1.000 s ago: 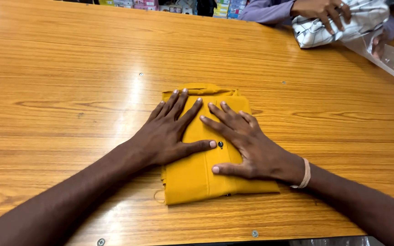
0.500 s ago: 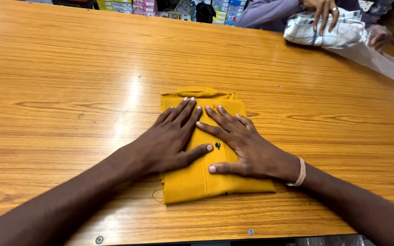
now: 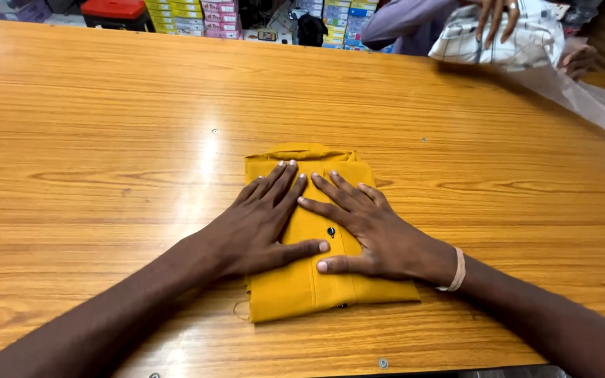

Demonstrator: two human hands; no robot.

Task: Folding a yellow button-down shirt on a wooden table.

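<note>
Lying folded into a neat rectangle near the middle of the wooden table (image 3: pixel 106 140): a mustard-yellow shirt (image 3: pixel 302 294), collar end pointing away, dark button showing between the thumbs. Pressing flat on top of the shirt: left hand (image 3: pixel 264 227) and right hand (image 3: pixel 369 234), fingers spread, palms down, gripping nothing, merely weighing on the cloth. Wearing a pale band on the right wrist. Folding apparently finished, judging by the squared edges; smoothing seemingly the step in hand, with lifting or bagging probably left. Beyond the shirt, at the table's far right edge: another person's hand (image 3: pixel 495 17) handling a checked white garment (image 3: pixel 498 45) beside clear plastic wrap (image 3: pixel 589 98). Behind the shirt, past the far edge: stacked boxes (image 3: pixel 197 14).
</note>
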